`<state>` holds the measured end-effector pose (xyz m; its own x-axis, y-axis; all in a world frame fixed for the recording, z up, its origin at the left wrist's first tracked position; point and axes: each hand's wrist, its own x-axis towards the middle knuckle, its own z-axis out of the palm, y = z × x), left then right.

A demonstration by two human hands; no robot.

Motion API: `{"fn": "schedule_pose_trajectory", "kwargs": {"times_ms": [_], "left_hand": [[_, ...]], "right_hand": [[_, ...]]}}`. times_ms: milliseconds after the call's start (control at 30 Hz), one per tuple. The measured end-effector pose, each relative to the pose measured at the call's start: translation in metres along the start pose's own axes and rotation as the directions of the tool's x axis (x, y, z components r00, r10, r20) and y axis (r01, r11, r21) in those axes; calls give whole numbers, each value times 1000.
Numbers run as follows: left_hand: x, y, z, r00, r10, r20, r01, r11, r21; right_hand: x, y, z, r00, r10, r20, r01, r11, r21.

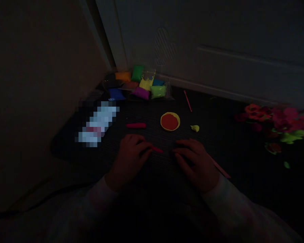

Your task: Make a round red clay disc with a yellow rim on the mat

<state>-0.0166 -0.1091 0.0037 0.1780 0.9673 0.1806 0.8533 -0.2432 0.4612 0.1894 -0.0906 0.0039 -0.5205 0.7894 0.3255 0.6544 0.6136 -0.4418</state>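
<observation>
The scene is very dim. My left hand [130,153] rests palm down on a dark mat [218,141], its fingers lying over a thin pink clay roll [157,149] that pokes out to the right. My right hand [195,162] lies on the mat beside it, fingers curled down; a thin pink stick [219,167] runs out from under it to the right. Beyond the hands lie a thicker pink clay roll [136,125], a red clay disc with a yellow rim [170,121] and a small yellow-green clay lump [195,128].
Several coloured clay packets [139,84] are piled at the mat's far left corner. A second pink stick [187,100] lies near the wall. Red, pink and green clay flowers [273,125] sit at the right. A blurred pale object [98,123] lies on the left.
</observation>
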Motion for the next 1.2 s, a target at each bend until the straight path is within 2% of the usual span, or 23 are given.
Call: {"fn": "schedule_pose_trajectory", "kwargs": {"times_ms": [200, 567, 667, 767, 933, 1067, 1200], "left_hand": [[-1, 1, -3, 997, -10, 73, 18, 993, -115], [-4, 9, -5, 997, -81, 11, 82, 977, -195], [-8, 8, -7, 998, -69, -4, 67, 987, -147], [-10, 7, -6, 1000, 15, -26, -15, 1000, -26], [-10, 12, 0, 991, 128, 41, -133, 979, 152], [-9, 16, 3, 986, 142, 87, -157, 967, 202], [-7, 16, 4, 983, 139, 122, -160, 970, 184]], "right_hand": [[1, -2, 0, 1000, -10, -7, 10, 1000, 4], [0, -1, -1, 1000, 2, 9, -3, 1000, 12], [0, -2, -1, 1000, 12, 12, -12, 1000, 18], [-1, -2, 0, 1000, 7, 9, -7, 1000, 11], [0, -3, 1, 1000, -11, 15, 12, 999, -52], [4, -8, 5, 998, -1, 57, 8, 993, -120], [10, -16, 9, 994, -12, 110, 30, 987, -160]]}}
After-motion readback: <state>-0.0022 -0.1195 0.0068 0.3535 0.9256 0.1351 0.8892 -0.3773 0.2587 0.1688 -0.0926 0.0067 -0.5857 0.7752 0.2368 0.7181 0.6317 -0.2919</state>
